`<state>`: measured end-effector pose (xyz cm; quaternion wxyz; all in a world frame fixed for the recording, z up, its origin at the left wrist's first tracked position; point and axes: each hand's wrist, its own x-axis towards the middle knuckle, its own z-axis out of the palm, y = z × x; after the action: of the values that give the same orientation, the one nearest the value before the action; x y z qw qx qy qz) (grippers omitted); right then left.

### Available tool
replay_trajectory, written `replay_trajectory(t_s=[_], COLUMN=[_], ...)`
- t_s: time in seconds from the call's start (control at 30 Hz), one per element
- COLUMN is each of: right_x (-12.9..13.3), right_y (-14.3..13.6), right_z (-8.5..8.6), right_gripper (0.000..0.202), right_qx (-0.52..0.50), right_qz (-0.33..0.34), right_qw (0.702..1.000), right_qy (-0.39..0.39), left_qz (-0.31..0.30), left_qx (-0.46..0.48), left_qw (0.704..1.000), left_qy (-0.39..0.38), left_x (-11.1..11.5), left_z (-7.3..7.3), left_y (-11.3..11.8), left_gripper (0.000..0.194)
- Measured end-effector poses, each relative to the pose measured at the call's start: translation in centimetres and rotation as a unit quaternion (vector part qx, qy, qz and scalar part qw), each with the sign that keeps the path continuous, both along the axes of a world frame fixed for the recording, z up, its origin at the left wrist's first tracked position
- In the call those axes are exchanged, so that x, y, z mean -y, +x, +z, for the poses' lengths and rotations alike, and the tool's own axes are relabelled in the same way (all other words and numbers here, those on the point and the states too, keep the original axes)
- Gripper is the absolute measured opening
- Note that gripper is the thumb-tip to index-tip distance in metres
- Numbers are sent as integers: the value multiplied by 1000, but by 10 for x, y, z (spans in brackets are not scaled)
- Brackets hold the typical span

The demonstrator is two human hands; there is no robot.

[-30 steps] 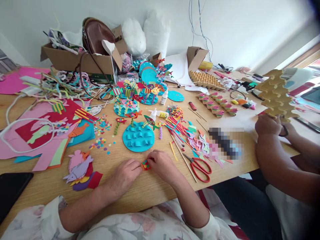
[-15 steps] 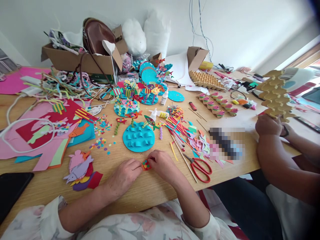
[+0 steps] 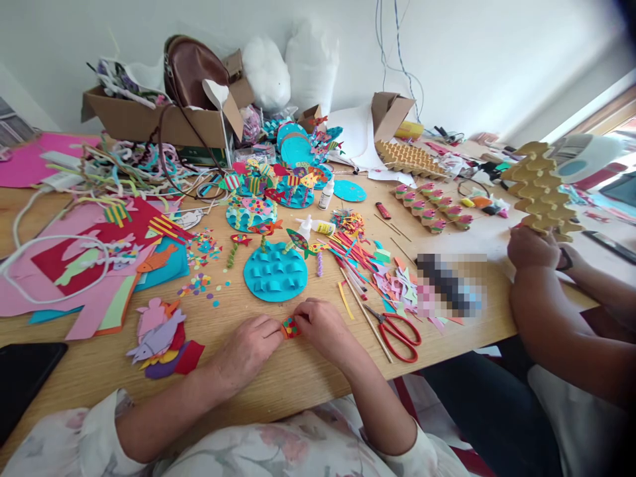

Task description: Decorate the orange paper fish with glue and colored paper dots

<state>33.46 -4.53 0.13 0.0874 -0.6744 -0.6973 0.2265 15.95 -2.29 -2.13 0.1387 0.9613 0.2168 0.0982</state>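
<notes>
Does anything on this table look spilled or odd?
The blocky, pixelated patch right of the red-handled scissors looks odd: it hides whatever lies there. Small, round, multicoloured dots are scattered loose on the brown wooden tabletop and could pass for spilled, though possibly left so on purpose.

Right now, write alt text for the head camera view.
A person's left hand and right hand hold a small dotted cutout at a wooden table. Beyond lies a blue disc; red scissors lie to the right, and another person's hands hold an egg tray.
</notes>
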Motion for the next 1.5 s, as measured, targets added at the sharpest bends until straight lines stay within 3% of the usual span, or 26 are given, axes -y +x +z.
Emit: replay_trajectory(t_s=[0.63,0.8,1.1,1.37,1.5], right_x=[2,7,22,24,26], right_y=[6,16,28,29,32], right_z=[9,14,3,0,-2], right_gripper=[23,24,22,22,20], right_qx=[-22,-30,-72,-51,-57], right_qz=[-25,-49,-80,-84,-90], right_qw=[999,998,993,994,993], right_qy=[10,26,50,43,53], left_qz=[0,16,-16,-43,-23], left_qx=[10,44,51,20,26], left_qw=[1000,997,998,999,999], left_qy=[-14,-63,-37,-23,-27], left_x=[-1,-5,-31,-38,-36], left_z=[3,8,22,8,14], left_y=[0,0,12,32,29], left_gripper=[14,19,27,20,21])
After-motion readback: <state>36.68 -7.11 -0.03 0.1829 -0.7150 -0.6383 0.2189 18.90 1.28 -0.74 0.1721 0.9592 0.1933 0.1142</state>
